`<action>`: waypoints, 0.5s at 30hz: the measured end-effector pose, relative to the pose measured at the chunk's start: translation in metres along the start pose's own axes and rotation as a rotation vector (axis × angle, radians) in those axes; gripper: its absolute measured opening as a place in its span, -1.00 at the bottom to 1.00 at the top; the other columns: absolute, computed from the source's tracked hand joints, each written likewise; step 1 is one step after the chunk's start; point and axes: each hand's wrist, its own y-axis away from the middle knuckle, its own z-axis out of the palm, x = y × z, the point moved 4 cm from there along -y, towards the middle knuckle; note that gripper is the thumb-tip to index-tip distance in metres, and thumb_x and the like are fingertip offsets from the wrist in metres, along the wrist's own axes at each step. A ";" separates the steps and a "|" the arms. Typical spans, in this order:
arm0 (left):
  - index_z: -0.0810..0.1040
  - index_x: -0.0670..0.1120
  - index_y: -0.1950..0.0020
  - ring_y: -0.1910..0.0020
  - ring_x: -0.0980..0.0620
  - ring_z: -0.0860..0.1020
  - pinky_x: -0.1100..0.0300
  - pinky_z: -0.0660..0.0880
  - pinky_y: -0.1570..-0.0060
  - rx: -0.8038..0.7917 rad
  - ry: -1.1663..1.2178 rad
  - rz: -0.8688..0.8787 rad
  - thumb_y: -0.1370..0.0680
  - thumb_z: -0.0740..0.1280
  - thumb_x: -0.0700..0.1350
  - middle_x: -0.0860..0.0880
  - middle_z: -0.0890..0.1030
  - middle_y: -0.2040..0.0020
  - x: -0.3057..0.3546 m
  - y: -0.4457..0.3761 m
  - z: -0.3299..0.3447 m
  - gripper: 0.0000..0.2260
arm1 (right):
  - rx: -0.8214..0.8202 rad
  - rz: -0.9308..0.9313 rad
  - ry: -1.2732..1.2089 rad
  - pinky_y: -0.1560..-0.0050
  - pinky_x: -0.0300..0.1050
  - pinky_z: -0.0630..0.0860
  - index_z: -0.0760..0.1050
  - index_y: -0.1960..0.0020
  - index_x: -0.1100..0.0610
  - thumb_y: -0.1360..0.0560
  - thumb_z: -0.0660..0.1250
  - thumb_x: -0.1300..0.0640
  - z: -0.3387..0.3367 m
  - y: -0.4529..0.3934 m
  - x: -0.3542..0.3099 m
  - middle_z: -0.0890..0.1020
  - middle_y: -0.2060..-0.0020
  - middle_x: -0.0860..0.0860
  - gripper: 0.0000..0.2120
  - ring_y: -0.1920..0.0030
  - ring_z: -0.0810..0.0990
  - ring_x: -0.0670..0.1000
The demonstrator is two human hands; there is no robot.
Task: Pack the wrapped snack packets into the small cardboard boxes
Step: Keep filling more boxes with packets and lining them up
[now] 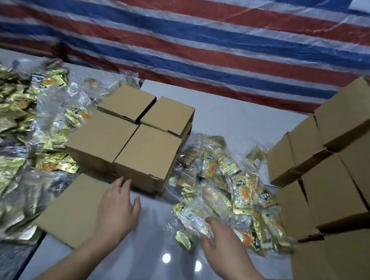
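Observation:
Several closed small cardboard boxes (128, 136) stand stacked in a block at the table's middle. A lone closed box (71, 210) lies in front of them at the near left. My left hand (117, 209) rests flat on that box's right edge with its fingers straight. To the right lies a heap of gold wrapped snack packets (236, 199) in clear plastic bags. My right hand (221, 239) reaches into the near edge of that heap, fingers spread on a clear bag; whether they grip it is unclear.
A larger spread of gold packets (9, 129) covers the left of the grey table (151, 256). A tall stack of cardboard boxes (338, 171) stands at the right edge. A red, white and blue striped tarp (186, 31) hangs behind.

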 end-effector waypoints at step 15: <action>-0.22 -0.11 -0.62 -0.61 -0.18 -0.10 -0.19 -0.19 -0.52 -0.224 -0.386 0.220 -0.58 0.27 0.12 -0.14 -0.09 -0.64 0.073 -0.081 0.048 -0.15 | 0.095 -0.044 -0.109 -0.30 -0.23 0.32 0.38 -0.47 0.00 -0.63 0.22 -0.02 -0.024 -0.055 -0.022 0.45 -0.39 -0.10 -0.58 -0.34 0.40 -0.13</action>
